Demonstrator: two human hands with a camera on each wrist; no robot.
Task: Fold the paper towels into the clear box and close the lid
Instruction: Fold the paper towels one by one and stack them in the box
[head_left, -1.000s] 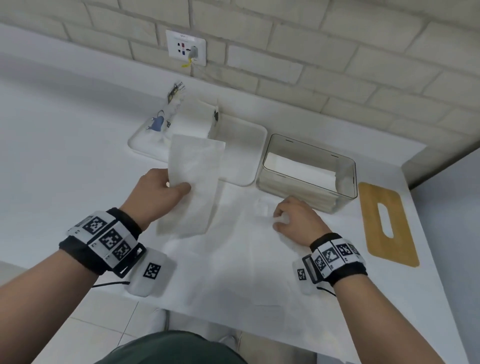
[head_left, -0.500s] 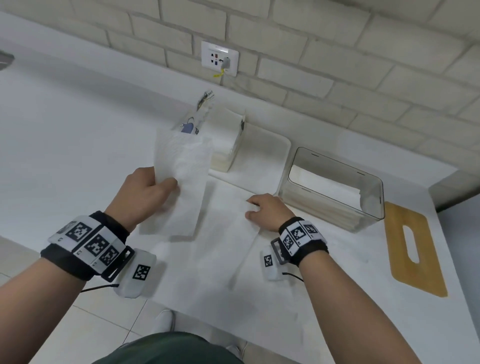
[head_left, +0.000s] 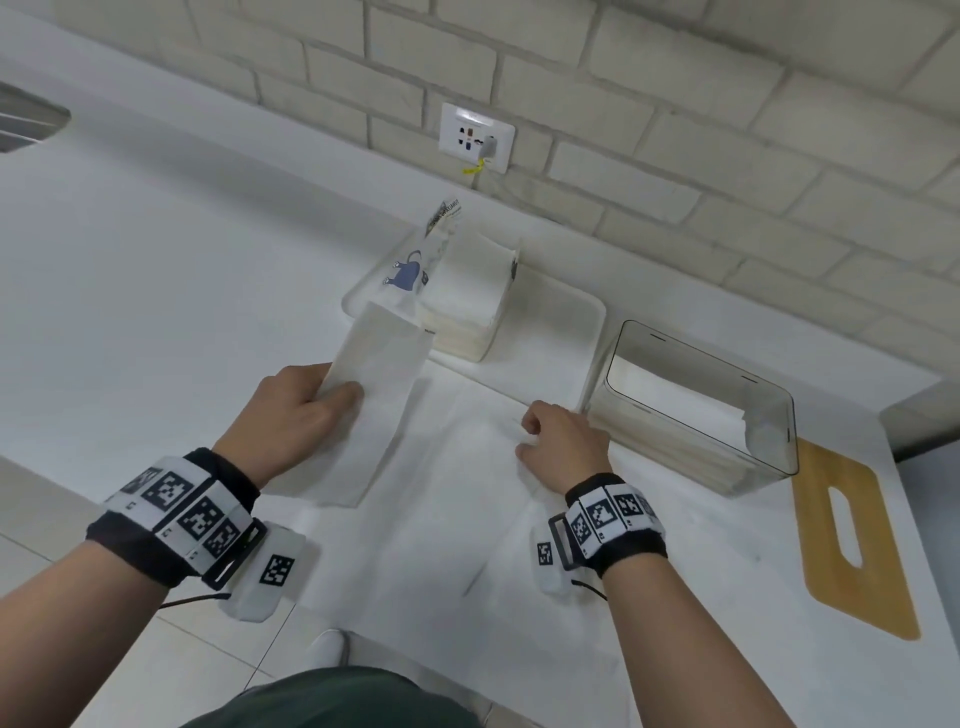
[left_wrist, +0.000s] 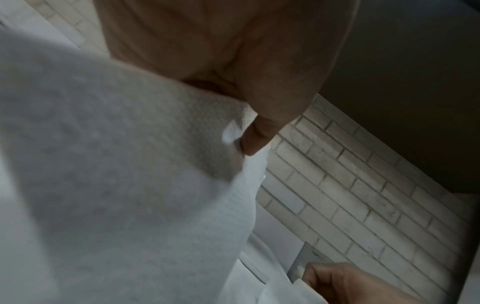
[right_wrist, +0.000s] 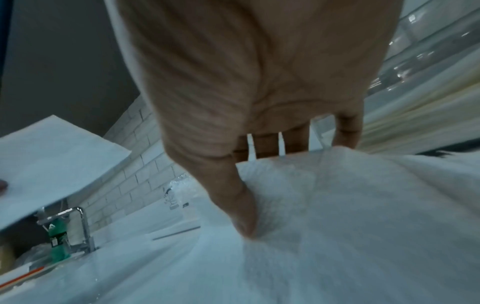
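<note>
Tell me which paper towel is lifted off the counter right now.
The folded paper towel pinched in the left hand; the other towel lies flat under the right hand.

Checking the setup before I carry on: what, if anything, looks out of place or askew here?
Nothing stands out. The clear box stands upright and open with towels stacked inside; its wooden lid lies flat beside it, expected at this stage.
</note>
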